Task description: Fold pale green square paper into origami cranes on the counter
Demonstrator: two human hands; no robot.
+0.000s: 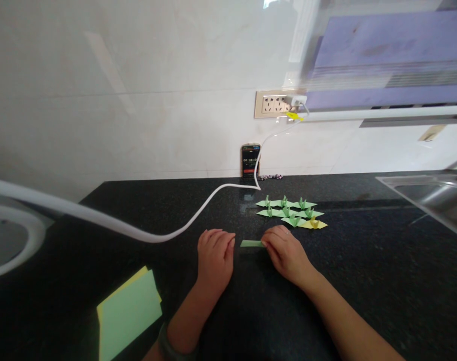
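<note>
Cranes (pixel 294 221): folded paper, green with one yellow, just beyond the right hand (pixel 286 254)
White cable (pixel 157 237): curves beyond the left hand (pixel 215 260), past the phone (pixel 248 156)
Paper stack (pixel 133 313): green over yellow, tabletop (pixel 371 291) left of the left hand
Strip (pixel 251 243): narrow, pale green paper, between the hands
Right hand: pinching the strip's right end
Left hand: fingers curled, just off the strip; cannot tell whether it holds anything

Pale glossy wall (pixel 168 125), bright reflections (pixel 298 32) near top. Beige socket plate (pixel 272 104) on wall. Purple panel (pixel 382 45) upper right. Dark speckled worktop (pixel 386 265) below; steel sink (pixel 444 200) at right.
</note>
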